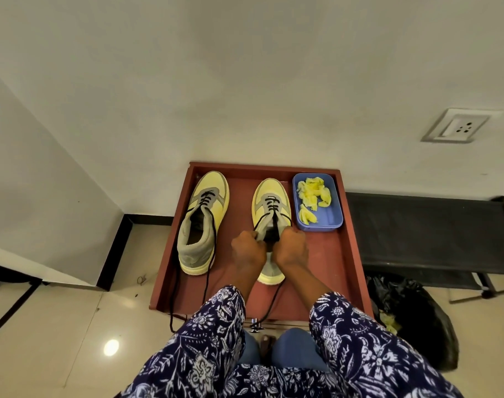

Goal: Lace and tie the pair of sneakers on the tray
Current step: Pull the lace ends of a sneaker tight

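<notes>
Two yellow and grey sneakers with black laces stand on a reddish-brown tray (342,262), toes pointing away from me. The left sneaker (202,225) is untouched; its loose lace ends trail over the tray's near edge. Over the collar of the right sneaker (271,202) are both my hands. My left hand (247,248) pinches a black lace strand at the shoe's left side. My right hand (291,246) is curled round the strand on the right side. A loose lace end (271,305) hangs from this shoe toward my knees.
A blue plastic box (328,218) with crumpled yellow paper sits in the tray's far right corner. To the right stands a black folding cot (428,234), and a black bag (417,320) lies on the floor below it. A wall rises behind the tray.
</notes>
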Available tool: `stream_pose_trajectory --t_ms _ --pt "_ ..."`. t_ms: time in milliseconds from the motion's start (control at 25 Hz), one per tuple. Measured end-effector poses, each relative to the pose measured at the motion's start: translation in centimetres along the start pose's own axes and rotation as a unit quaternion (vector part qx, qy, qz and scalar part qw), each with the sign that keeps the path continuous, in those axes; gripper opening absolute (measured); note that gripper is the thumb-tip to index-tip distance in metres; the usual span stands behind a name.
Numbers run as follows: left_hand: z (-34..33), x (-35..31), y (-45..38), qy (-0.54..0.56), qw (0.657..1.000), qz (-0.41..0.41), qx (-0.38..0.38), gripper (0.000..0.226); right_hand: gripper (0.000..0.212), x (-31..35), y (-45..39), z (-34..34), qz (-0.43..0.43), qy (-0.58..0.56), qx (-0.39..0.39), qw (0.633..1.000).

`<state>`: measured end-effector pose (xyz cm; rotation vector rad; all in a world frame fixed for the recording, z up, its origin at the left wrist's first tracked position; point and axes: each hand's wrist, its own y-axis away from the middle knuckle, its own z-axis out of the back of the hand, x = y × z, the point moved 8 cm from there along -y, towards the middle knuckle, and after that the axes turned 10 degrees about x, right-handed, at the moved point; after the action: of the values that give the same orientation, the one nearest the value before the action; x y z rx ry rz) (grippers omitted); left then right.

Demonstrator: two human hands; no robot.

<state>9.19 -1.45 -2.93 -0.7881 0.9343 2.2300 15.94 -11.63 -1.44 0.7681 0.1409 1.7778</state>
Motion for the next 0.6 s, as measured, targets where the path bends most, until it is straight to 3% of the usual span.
stream_pose_trajectory --t_ms 600 --pt "-1.3 -1.7 -0.6 -0.035 0.999 -0.032 0.0 0.023 0.035 -1.3 -0.9 0.8 -0.004 -0.035 -0.008 0.999"
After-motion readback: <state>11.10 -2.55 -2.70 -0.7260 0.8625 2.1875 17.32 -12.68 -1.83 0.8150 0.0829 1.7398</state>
